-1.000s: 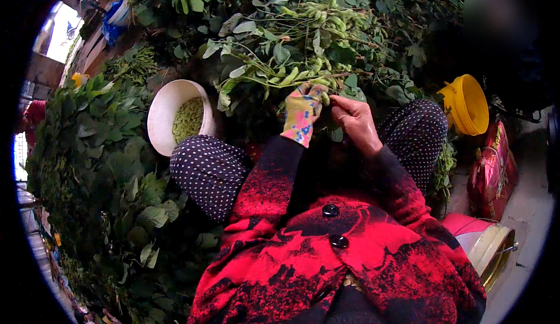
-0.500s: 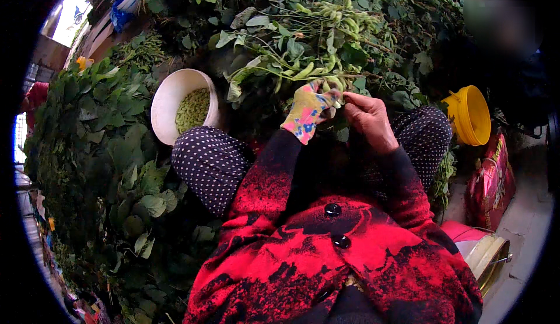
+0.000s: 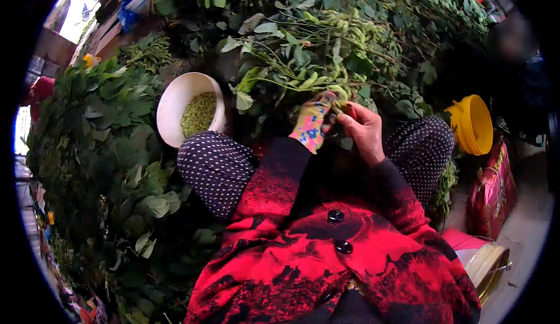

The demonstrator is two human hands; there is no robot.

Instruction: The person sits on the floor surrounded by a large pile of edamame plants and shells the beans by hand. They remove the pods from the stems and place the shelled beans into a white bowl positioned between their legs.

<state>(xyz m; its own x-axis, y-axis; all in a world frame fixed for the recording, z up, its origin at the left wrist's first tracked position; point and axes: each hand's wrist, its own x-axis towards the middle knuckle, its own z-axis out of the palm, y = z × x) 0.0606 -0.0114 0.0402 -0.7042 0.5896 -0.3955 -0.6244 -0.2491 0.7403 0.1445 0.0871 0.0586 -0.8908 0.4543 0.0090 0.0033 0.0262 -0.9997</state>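
Observation:
My left hand [image 3: 315, 124], in a yellow and pink patterned glove, is closed around leafy bean stalks [image 3: 274, 82] hung with green pods. Plump bean pods [image 3: 337, 93] stick out just above the glove's fingers. My bare right hand [image 3: 366, 135] is close beside it, thumb and forefinger pinched on a green pod at the glove's fingertips. The pod is mostly hidden by the fingers. To the left of my hands, by my knee, a tilted white bucket [image 3: 166, 109] holds shelled green beans [image 3: 199, 112].
Heaped bean plants [image 3: 402, 38] cover the ground ahead, and a leafy pile [image 3: 111, 154] rises at my left. At the right are a yellow bucket [image 3: 461, 122], a red bag [image 3: 492, 198] and a tipped metal tin [image 3: 489, 265]. Another person [image 3: 519, 73] is at the far right.
The whole view has shifted slightly, so things appear a little lower. My right hand has turned more upright, still pinching beside the glove. My left hand keeps its hold on the stalks.

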